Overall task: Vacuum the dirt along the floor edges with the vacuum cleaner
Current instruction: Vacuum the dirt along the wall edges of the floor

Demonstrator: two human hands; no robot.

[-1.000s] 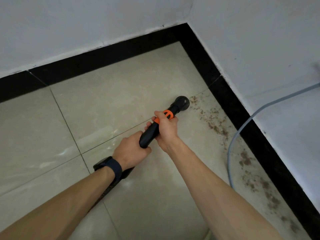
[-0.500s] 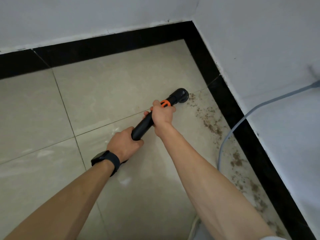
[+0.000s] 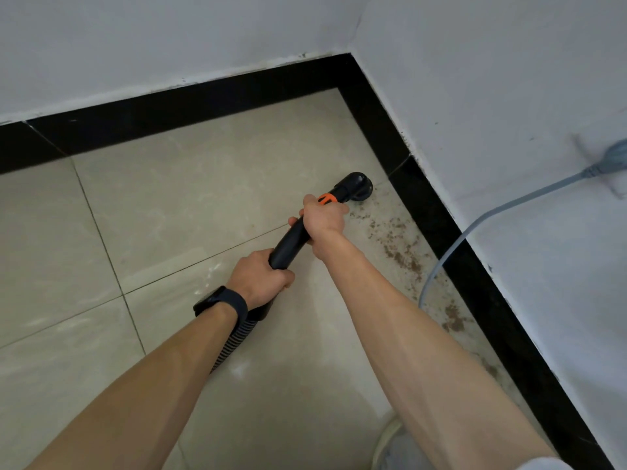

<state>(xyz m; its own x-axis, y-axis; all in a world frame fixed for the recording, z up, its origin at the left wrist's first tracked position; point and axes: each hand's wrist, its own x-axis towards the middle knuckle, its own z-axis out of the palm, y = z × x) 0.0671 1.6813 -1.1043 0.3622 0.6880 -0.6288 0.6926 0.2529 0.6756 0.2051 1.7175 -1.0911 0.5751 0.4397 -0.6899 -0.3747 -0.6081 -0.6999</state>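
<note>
Both my hands hold a black vacuum wand (image 3: 292, 241) with an orange ring. My right hand (image 3: 324, 217) grips it just behind the ring, and my left hand (image 3: 259, 278), with a dark watch on the wrist, grips the lower end where the ribbed hose (image 3: 234, 340) joins. The round black nozzle (image 3: 358, 188) rests on the beige tile floor, close to the black skirting of the right wall. Brown dirt (image 3: 402, 247) is scattered along that skirting, from just behind the nozzle back toward me.
A grey power cable (image 3: 451, 245) runs from a plug (image 3: 610, 161) on the right wall down to the floor across the dirt strip. Black skirting (image 3: 203, 103) lines both white walls, meeting in a corner ahead. A shoe (image 3: 390, 442) shows at the bottom.
The nozzle has slid right and forward, from the tile joint toward the right skirting, over the near end of the dirt. Both hands keep the same grip.
</note>
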